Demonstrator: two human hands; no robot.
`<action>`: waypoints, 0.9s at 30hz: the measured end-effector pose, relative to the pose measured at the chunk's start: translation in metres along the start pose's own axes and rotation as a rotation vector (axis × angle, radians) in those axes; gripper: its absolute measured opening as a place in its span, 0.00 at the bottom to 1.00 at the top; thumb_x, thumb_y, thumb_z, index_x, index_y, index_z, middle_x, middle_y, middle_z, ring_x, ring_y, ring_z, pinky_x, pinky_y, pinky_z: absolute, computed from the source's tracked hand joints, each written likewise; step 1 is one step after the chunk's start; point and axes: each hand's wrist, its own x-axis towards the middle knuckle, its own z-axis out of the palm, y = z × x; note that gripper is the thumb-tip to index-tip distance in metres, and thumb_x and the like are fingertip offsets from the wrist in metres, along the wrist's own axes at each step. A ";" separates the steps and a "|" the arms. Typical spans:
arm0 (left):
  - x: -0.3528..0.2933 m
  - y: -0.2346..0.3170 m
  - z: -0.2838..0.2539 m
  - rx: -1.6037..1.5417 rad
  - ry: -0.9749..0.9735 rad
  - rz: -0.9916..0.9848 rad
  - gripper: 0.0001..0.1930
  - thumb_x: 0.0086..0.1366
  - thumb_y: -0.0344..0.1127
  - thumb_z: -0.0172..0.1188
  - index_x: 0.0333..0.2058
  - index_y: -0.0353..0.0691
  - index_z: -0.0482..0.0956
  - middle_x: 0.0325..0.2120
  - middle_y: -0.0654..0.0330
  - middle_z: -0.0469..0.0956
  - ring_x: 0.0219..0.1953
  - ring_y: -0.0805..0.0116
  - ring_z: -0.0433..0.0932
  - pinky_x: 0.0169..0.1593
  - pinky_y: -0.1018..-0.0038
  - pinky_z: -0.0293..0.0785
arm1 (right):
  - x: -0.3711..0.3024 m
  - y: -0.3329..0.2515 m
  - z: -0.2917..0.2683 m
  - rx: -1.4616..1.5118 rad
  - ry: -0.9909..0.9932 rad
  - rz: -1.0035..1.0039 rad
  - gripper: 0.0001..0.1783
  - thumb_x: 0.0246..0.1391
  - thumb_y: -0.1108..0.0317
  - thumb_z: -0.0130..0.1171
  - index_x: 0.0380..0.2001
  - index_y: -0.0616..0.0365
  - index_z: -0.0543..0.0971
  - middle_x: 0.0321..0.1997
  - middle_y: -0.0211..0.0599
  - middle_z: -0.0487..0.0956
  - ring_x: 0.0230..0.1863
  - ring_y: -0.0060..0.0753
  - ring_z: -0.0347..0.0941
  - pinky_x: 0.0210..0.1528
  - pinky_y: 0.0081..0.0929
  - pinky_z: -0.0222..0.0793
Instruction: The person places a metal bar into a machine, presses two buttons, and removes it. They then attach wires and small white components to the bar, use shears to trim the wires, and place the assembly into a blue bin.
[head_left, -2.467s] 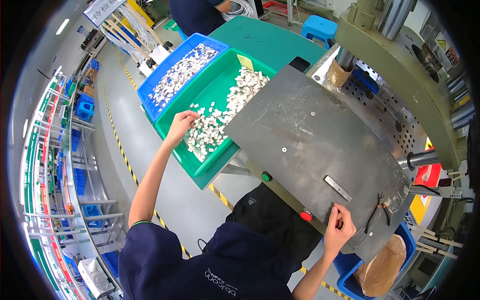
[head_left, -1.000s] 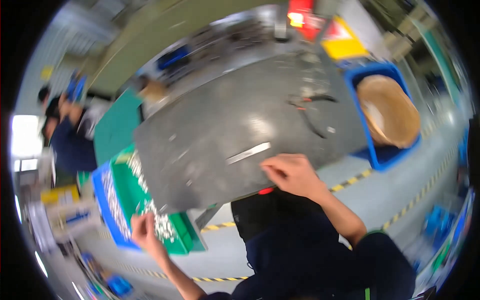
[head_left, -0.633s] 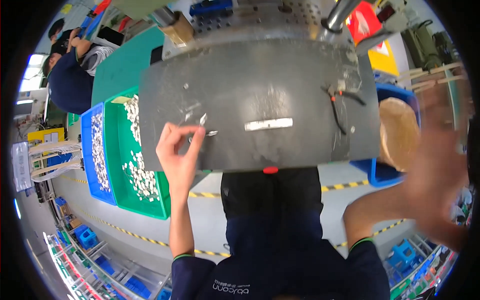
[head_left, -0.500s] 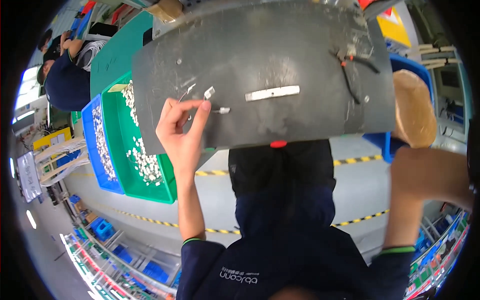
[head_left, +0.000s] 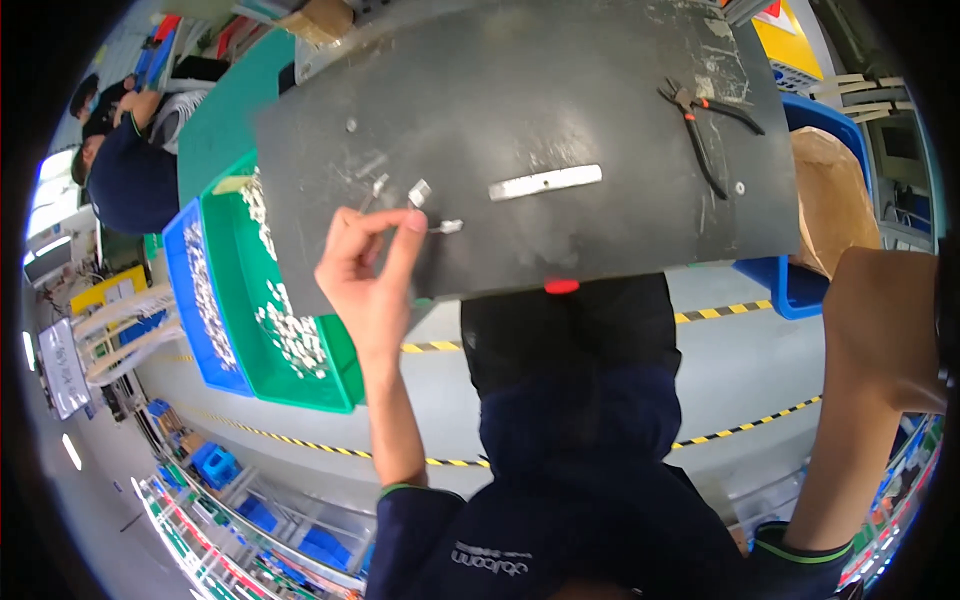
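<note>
Over the left part of the dark work board (head_left: 620,225), my left hand (head_left: 372,275) is closed, thumb and forefinger pinched on a small wired connector piece. White connector ends stick out around the fingertips: one connector (head_left: 419,192) just above them, another connector (head_left: 452,227) to their right. A third white end (head_left: 380,184) shows above the knuckles. Most of the thin wires are hidden by the hand. My right hand (head_left: 885,305) is raised at the far right, close to the camera, and its fingers cannot be made out. A flat white strip (head_left: 546,183) lies mid-board.
Black-and-orange side cutters (head_left: 694,120) lie at the board's right. Left of it stand a green bin (head_left: 345,375) and a blue bin (head_left: 228,378) of small white connectors. A blue crate (head_left: 797,300) with a brown paper lining (head_left: 835,190) stands right. Another person (head_left: 135,180) sits far left.
My right hand has moved up and outward at the right edge. The left hand keeps its pinch in nearly the same place. The whole view has shifted slightly.
</note>
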 end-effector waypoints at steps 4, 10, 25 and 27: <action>0.001 0.003 0.009 0.043 0.003 0.021 0.05 0.61 0.27 0.76 0.33 0.36 0.88 0.26 0.71 0.59 0.29 0.79 0.57 0.33 0.77 0.52 | 0.000 -0.004 -0.024 -0.065 -0.057 -0.016 0.57 0.44 0.38 0.77 0.66 0.69 0.68 0.68 0.57 0.68 0.62 0.46 0.69 0.61 0.45 0.68; 0.011 0.028 0.011 -0.019 -0.011 0.053 0.06 0.59 0.26 0.77 0.34 0.35 0.88 0.26 0.70 0.60 0.29 0.78 0.58 0.33 0.77 0.53 | 0.029 -0.012 -0.059 -0.142 -0.185 0.024 0.55 0.44 0.40 0.78 0.65 0.70 0.69 0.65 0.56 0.70 0.60 0.42 0.70 0.59 0.43 0.68; -0.014 0.034 0.035 0.002 0.053 0.240 0.08 0.54 0.25 0.78 0.33 0.37 0.89 0.26 0.64 0.68 0.31 0.68 0.68 0.35 0.73 0.63 | 0.120 0.130 0.220 -0.469 0.210 0.594 0.20 0.69 0.65 0.61 0.61 0.56 0.79 0.47 0.46 0.86 0.45 0.42 0.85 0.52 0.36 0.78; -0.015 0.030 0.043 0.011 0.017 0.224 0.08 0.56 0.23 0.76 0.34 0.36 0.88 0.28 0.62 0.70 0.32 0.67 0.69 0.36 0.74 0.65 | 0.111 0.145 0.224 -0.640 0.059 0.476 0.21 0.64 0.67 0.65 0.59 0.57 0.81 0.49 0.45 0.86 0.47 0.54 0.83 0.49 0.43 0.79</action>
